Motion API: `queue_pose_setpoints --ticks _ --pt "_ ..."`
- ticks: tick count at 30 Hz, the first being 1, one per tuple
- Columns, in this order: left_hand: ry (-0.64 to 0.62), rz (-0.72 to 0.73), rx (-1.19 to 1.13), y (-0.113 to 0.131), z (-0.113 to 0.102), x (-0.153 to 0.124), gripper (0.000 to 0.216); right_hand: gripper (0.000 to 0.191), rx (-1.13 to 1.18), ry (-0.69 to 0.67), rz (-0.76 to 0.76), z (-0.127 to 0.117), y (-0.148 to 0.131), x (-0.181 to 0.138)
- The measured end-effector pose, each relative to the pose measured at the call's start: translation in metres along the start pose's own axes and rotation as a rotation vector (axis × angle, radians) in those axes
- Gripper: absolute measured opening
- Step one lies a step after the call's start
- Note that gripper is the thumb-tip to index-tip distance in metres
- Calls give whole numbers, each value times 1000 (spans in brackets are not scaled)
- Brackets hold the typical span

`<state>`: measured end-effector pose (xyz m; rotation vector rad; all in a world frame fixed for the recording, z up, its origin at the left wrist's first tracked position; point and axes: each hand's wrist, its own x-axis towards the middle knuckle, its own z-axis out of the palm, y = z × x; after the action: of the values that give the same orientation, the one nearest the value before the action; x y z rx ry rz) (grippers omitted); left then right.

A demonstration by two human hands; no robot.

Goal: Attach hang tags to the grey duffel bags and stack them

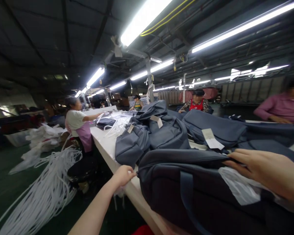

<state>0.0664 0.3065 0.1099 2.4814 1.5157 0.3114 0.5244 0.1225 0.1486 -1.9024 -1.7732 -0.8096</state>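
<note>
A dark blue-grey bag (186, 186) lies closest to me on the long white table (105, 147). My left hand (123, 176) is closed at the bag's left end, by the table edge, gripping something there that I cannot make out. My right hand (264, 171) rests on top of the bag with its fingers stretched forward, touching the fabric and a crumpled clear plastic sheet (237, 186) beneath it.
More blue-grey bags (161, 130) with paper tags (212, 138) are piled further along the table. A person in a white top (78, 125) works at the left side; others sit far behind and at the right (281, 107). White straps (46, 189) spill over the green floor.
</note>
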Motion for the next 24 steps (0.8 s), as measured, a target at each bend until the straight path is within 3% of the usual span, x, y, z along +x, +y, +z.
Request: queue_pose_setpoints --ticks 4,7,10,13,16,18,21,24 --pt "253 184 -164 23 5 -1 39 38 -160 -250 -43 -20 -4 16" --pt "171 346 -287 43 13 10 37 39 -192 -301 -11 -31 -12 21" --pt "35 322 -343 54 27 26 39 51 -190 -203 43 -44 -27 13" --pt "63 266 -365 56 36 40 45 77 -141 -122 -37 -57 -43 -8" --pt "46 205 -359 59 39 47 48 58 -122 -134 -211 -65 -49 -24" --pt "-7 143 -340 64 38 44 65 47 -96 -100 -284 -71 -51 -25" --pt "-60 117 -320 73 37 29 93 41 87 -16 -277 -81 -65 -11" --pt "-19 160 -303 79 38 9 101 35 447 -44 -213 -81 -101 6"
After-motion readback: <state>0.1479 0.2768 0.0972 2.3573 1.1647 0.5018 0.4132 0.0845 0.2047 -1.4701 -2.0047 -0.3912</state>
